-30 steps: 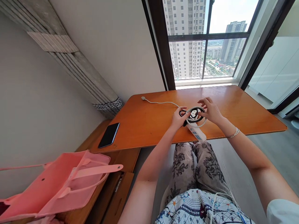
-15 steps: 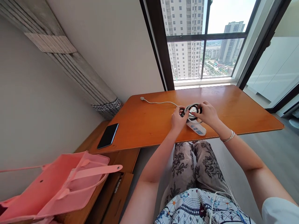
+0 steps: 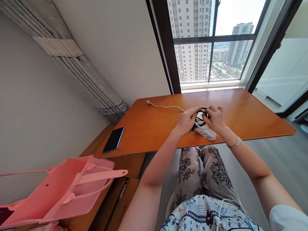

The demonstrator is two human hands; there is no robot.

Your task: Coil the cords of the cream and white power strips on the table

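Note:
A white power strip (image 3: 207,133) lies near the front edge of the orange-brown table, with a bundle of black and white cable (image 3: 200,122) coiled over its far end. My left hand (image 3: 187,121) is closed around the left side of the coil, its fingers reaching over the top. On the right side, my right hand (image 3: 214,117) pinches the coil between thumb and fingers. From the bundle a white cord (image 3: 166,106) runs left across the tabletop to a plug (image 3: 148,102). Exactly which strands each hand grips is partly hidden by the fingers.
A black phone (image 3: 113,140) lies at the left end of the table (image 3: 154,131). Below it, a pink bag (image 3: 69,189) rests on a wooden cabinet (image 3: 130,192). A window (image 3: 213,57) stands behind the table, and a curtain (image 3: 91,83) hangs at the left.
My left hand has shifted from the coil's lower left side to over its upper left, fingers now stretched across the top. My right hand stays on the coil, its fingers more curled.

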